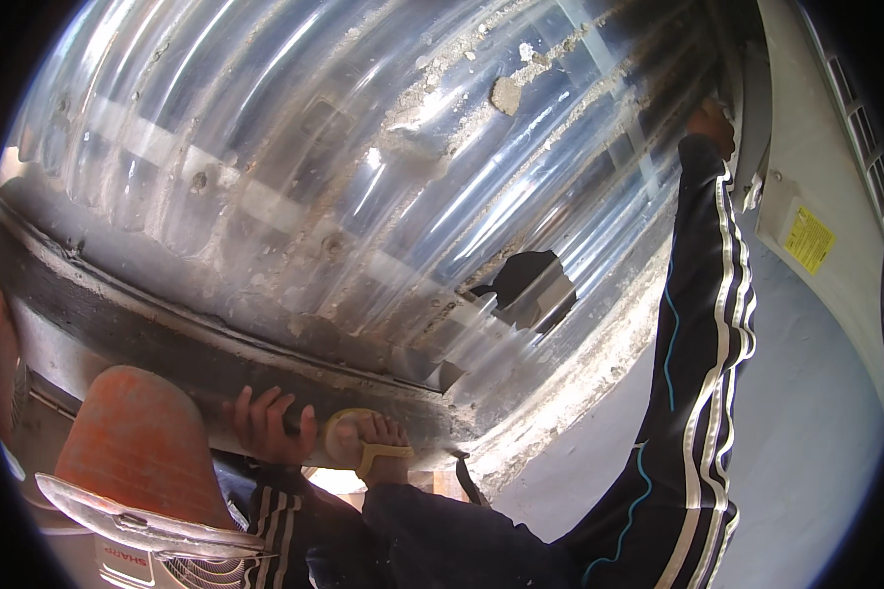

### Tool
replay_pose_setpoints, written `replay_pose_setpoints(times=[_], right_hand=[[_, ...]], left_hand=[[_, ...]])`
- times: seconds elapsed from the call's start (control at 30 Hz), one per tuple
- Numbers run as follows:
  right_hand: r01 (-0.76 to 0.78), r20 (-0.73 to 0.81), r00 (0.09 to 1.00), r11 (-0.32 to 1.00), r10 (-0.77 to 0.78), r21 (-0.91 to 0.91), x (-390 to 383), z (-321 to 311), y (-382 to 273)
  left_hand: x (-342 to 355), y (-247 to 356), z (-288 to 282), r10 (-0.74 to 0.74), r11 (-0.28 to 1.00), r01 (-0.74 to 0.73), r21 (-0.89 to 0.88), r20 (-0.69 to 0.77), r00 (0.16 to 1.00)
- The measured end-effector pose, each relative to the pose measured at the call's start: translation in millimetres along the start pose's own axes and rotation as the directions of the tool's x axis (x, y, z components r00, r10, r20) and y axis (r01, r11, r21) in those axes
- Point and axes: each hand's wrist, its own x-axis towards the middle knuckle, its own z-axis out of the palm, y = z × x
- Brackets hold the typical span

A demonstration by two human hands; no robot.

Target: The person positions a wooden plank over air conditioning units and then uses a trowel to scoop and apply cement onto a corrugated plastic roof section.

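My left hand (273, 428) is at the dark ledge (216, 339) at lower left, its fingers apart and nothing visible in them. Beside it, a foot in a yellow-strapped sandal (368, 439) stands on the same ledge. Up at the far right, my right hand (712, 128) is at the end of my stretched arm, its fingers curled in the shadow next to a pale casing. What those fingers hold, if anything, is hidden. Between the hands spreads a clear corrugated roofing sheet (403, 216), dirty, with a jagged dark hole (535, 292) near its lower right.
An orange-brown bucket-like vessel (138, 432) stands at lower left, above an appliance with a round grille (211, 571). A pale appliance casing with a yellow label (808, 240) is on the right, next to a light blue wall (805, 393). Crumbs of mortar (506, 95) lie on the sheet.
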Motion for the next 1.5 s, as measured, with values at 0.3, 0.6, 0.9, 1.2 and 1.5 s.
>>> replay_pose_setpoints(times=[0.3,0.6,0.9,1.2,1.5], right_hand=[[0.047,0.002,0.999,0.998,-0.047,0.030,-19.1,-25.2,-5.1],[0.162,-0.075,0.986,0.972,-0.152,0.169,-14.7,-12.3,12.8],[0.301,-0.142,0.953,0.876,-0.266,0.376,5.3,4.3,61.5],[0.531,-0.167,0.847,0.796,-0.505,0.288,40.6,37.6,74.8],[0.531,-0.237,0.840,0.652,-0.488,0.541,67.5,78.6,131.3]], left_hand=[[-0.2,1.1,2.7,-0.003,1.000,0.002,-0.015,-0.018,1.000],[-1.9,-2.0,3.4,0.012,1.000,-0.013,-0.023,-0.032,0.999],[2.7,1.3,1.8,0.015,1.000,-0.015,-0.025,-0.015,1.000],[2.6,1.5,-3.0,0.016,1.000,-0.016,0.003,0.003,1.000],[1.8,4.9,-7.0,-0.001,1.000,0.001,0.021,0.012,1.000]])
